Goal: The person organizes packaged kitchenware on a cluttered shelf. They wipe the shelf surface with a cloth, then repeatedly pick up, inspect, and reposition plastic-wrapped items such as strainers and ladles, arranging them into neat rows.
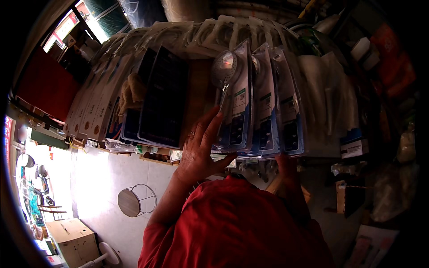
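Note:
Several blister packs with hand shower heads stand side by side on a shelf or counter before me. My left hand (201, 144) lies against the left edge of the nearest shower head pack (239, 124), fingers spread and thumb near its lower edge; whether it grips the pack is unclear. The round shower head (224, 68) shows inside it, above my fingertips. My right hand (286, 162) is low at the bottom edge of the rightmost shower head pack (292, 124), mostly hidden and dark. To the left stand dark flat boxes (164, 100) and a crumpled tan cloth (131, 92).
White boxes (100, 104) stand in a row at the left. Behind the packs lie coiled hoses in clear bags (218, 33). A small blue and white box (353, 147) sits at the right. A round stool (129, 203) and a large carton (72, 234) stand on the floor.

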`<action>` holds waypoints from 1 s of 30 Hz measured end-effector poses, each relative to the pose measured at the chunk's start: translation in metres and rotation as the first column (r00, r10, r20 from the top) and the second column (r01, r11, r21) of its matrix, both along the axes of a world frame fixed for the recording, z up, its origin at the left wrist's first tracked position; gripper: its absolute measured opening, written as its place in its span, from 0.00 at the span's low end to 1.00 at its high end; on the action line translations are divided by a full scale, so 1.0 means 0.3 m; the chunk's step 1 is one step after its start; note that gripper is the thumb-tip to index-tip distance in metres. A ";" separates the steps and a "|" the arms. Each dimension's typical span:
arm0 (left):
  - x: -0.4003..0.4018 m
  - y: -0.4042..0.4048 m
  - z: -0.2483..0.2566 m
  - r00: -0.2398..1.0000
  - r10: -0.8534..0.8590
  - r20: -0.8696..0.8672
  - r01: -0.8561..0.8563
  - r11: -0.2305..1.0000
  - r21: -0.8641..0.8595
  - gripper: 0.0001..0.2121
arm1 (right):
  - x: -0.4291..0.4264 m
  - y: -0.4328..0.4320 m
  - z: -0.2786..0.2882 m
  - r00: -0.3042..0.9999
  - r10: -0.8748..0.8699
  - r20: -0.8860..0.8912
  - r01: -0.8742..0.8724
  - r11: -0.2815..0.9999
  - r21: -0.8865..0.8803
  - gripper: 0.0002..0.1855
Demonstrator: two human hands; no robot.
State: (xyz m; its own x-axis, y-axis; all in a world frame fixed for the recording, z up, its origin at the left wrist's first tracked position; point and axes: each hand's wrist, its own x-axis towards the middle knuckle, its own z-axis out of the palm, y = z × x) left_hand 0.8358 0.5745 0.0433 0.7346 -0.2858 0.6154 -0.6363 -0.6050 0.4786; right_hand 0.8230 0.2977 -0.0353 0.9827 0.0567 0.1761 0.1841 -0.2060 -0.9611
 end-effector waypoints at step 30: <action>-0.150 0.241 -0.006 0.682 0.671 0.291 -0.643 0.740 -0.198 0.27 | -0.008 -0.022 -0.046 0.999 0.014 0.036 -0.011 0.997 -0.072 0.15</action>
